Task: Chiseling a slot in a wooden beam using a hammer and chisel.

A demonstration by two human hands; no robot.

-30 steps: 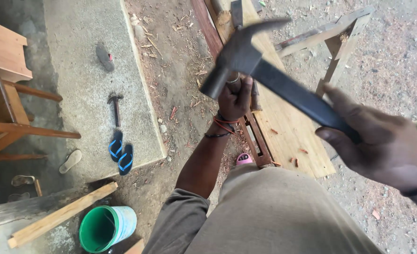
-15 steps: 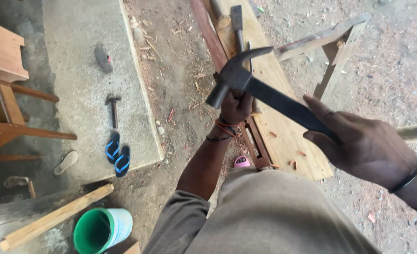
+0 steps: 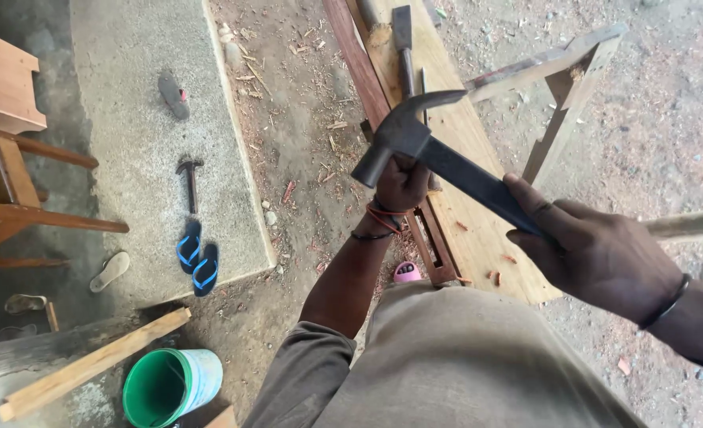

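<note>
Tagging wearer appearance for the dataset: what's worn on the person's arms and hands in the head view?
Both hands are bare, no gloves. The left hand has thin red and dark string bands at the wrist, and that arm is bare up to a grey-brown sleeve past the elbow. The right hand has a thin dark bangle at the wrist; no sleeve shows on that forearm.

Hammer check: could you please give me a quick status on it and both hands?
Right hand grips raised claw hammer by handle. Left hand down at plank, partly hidden behind hammer head. Nothing between.
</note>
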